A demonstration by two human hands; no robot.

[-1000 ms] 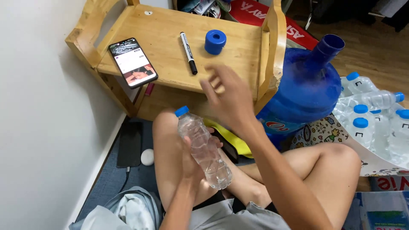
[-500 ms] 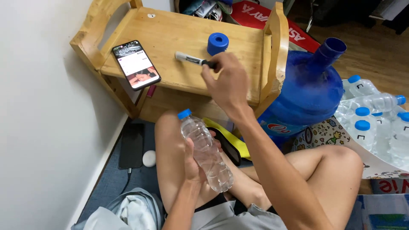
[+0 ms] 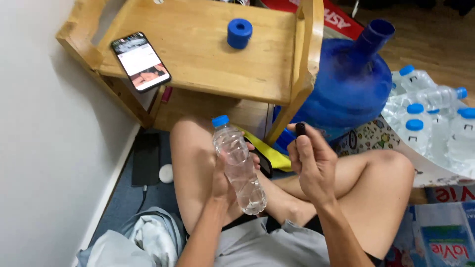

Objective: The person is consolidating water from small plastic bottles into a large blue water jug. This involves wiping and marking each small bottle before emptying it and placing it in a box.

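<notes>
My left hand (image 3: 225, 180) grips a clear plastic water bottle (image 3: 238, 164) with a blue cap, held tilted above my lap. My right hand (image 3: 311, 165) is closed around a black marker pen (image 3: 300, 130), its black end sticking up out of my fist, just right of the bottle. Both hands are over my crossed bare legs, below the front edge of a low wooden table (image 3: 208, 64).
On the wooden table lie a smartphone (image 3: 140, 61) with a lit screen and a small blue roll (image 3: 240, 33). A large blue water jug (image 3: 346, 84) stands right of the table. Several capped water bottles (image 3: 420, 113) lie at far right. A white wall is at left.
My right hand picked the marker off the table and brought it down beside the bottle. The table top no longer holds the marker. The left hand kept the bottle.
</notes>
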